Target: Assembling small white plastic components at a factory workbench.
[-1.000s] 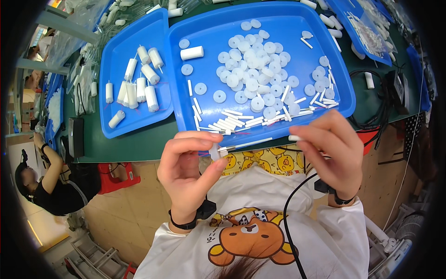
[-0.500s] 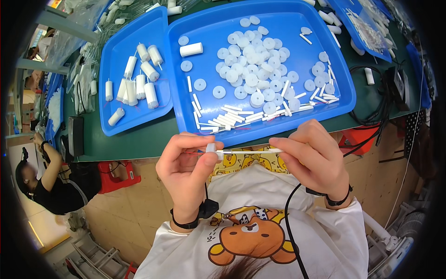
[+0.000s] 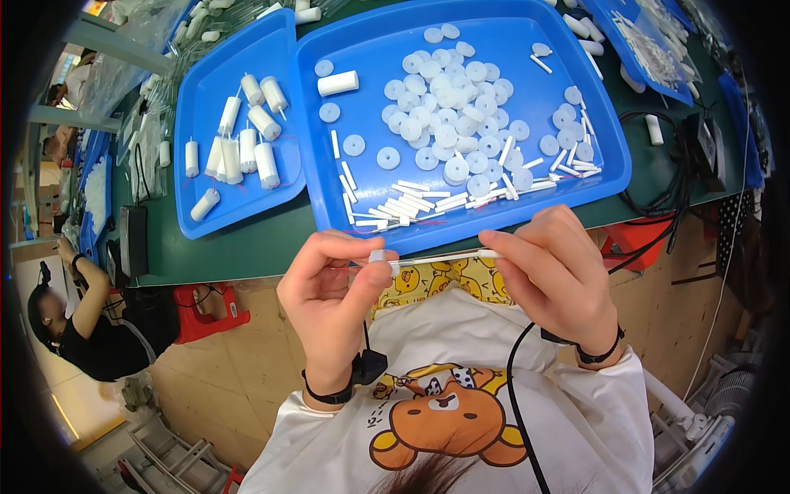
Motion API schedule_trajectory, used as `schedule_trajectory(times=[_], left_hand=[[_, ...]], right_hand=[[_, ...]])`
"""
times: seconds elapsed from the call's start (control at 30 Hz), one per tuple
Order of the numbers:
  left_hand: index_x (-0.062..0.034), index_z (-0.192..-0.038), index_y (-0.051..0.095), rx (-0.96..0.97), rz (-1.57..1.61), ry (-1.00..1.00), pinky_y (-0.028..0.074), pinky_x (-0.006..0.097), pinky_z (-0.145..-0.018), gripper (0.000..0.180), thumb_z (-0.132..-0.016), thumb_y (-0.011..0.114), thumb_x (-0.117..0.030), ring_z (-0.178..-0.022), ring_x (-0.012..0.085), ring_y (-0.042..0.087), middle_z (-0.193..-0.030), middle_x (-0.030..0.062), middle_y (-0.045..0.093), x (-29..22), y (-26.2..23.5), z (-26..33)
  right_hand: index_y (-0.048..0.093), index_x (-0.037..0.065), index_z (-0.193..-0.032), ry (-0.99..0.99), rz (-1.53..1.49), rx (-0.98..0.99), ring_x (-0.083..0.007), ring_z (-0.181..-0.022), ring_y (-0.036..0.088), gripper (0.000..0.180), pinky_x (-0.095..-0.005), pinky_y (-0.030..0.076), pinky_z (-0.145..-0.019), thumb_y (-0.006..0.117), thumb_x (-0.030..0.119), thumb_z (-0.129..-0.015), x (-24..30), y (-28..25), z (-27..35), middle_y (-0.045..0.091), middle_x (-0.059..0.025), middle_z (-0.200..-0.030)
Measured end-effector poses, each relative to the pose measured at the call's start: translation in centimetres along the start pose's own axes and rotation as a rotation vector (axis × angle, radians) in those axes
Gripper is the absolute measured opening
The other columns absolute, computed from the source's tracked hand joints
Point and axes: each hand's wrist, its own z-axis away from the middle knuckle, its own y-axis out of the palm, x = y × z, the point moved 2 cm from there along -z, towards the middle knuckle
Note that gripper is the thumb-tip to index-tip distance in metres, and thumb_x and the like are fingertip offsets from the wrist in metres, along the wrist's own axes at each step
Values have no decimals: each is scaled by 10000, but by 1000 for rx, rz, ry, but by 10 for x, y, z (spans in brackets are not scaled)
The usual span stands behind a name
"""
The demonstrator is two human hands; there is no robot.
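Note:
My left hand pinches a translucent white plastic disc edge-on between thumb and fingers, with a thin red wire showing beside the fingers. From the disc a slim white rod runs across to my right hand. There, thumb and fingertips close on the rod's thicker white end. Whether the rod passes through the disc cannot be made out. Both hands are in front of the large blue tray, which bears a heap of similar discs, several short white tubes and one white cylinder.
A smaller blue tray of white cylinders with thin stems stands to the left on the green table. Black cables and another blue tray are at the right. A red stool and a co-worker appear at far left.
The rod's right end has risen slightly with my right hand, so it tilts more. A shiny piece seen on the rod beside the disc no longer shows clearly.

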Motion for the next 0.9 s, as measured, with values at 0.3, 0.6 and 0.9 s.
schedule_trajectory(times=[0.3, 0.6, 0.9], left_hand=[[35, -911, 627, 85, -100, -67, 465, 226, -680, 208, -725, 716, 60, -773, 112, 596, -837, 70, 626, -3, 9, 2], [36, -834, 638, 73, -71, -83, 465, 217, -648, 194, -684, 760, 45, -713, 93, 600, -773, 68, 651, -5, 16, 7], [26, -799, 634, 63, -70, -49, 464, 217, -592, 231, -633, 793, 52, -649, 97, 599, -734, 63, 644, -4, 21, 11]], right_hand=[[651, -30, -934, -30, -20, 7, -186, -639, 522, 299, -304, 377, -559, 723, -36, -644, 5, 5, -3, 549, -49, -742], [664, -15, -898, -47, -119, -145, -185, -566, 489, 299, -294, 365, -489, 744, -43, -612, 14, 17, 4, 540, -46, -714], [666, -18, -876, 135, -250, -211, -198, -558, 523, 270, -290, 422, -483, 722, -53, -614, 23, 19, 8, 553, -71, -717]])
